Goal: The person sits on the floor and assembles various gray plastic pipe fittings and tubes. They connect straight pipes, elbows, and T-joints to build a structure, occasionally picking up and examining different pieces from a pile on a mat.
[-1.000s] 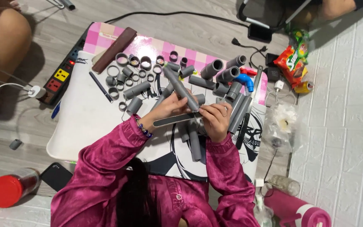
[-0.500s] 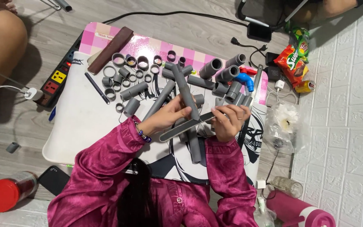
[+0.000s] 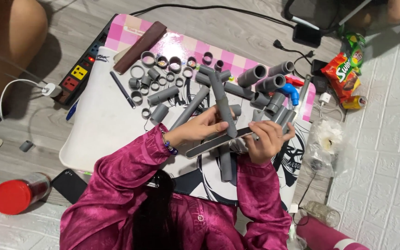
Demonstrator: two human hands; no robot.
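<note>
Grey pipe [image 3: 223, 104], a straight length, stands tilted above the middle of the white mat [image 3: 98, 129], its lower end pinched by the left hand [image 3: 204, 128], whose fingers close around it. The right hand [image 3: 267, 139] is curled shut around the end of a long flat sanding strip [image 3: 218, 142], dark with a pale edge, which lies crosswise against the pipe's lower end. Both sleeves are bright magenta.

The mat lies on a grey wood-look floor [image 3: 237, 28] and carries black line drawing under the hands. At its far edge sits a pink and white checked board [image 3: 181, 48]. Short grey pipe rings [image 3: 148, 58] lie scattered in a loose cluster at the top left of the mat, with longer grey pipe pieces [image 3: 253, 76] piled to the right, and a blue elbow fitting [image 3: 291, 92] among them. A dark pen [image 3: 122, 89] lies left of the rings. A black power strip [image 3: 84, 69] with coloured sockets runs along the mat's left edge, and black cables trail across the floor above. To the right the floor gives way to white brick-pattern tile [image 3: 390, 153], where an orange snack bag [image 3: 343, 74] lies. A red-lidded jar [image 3: 17, 194] lies on its side at lower left, beside a black phone [image 3: 70, 185].
</note>
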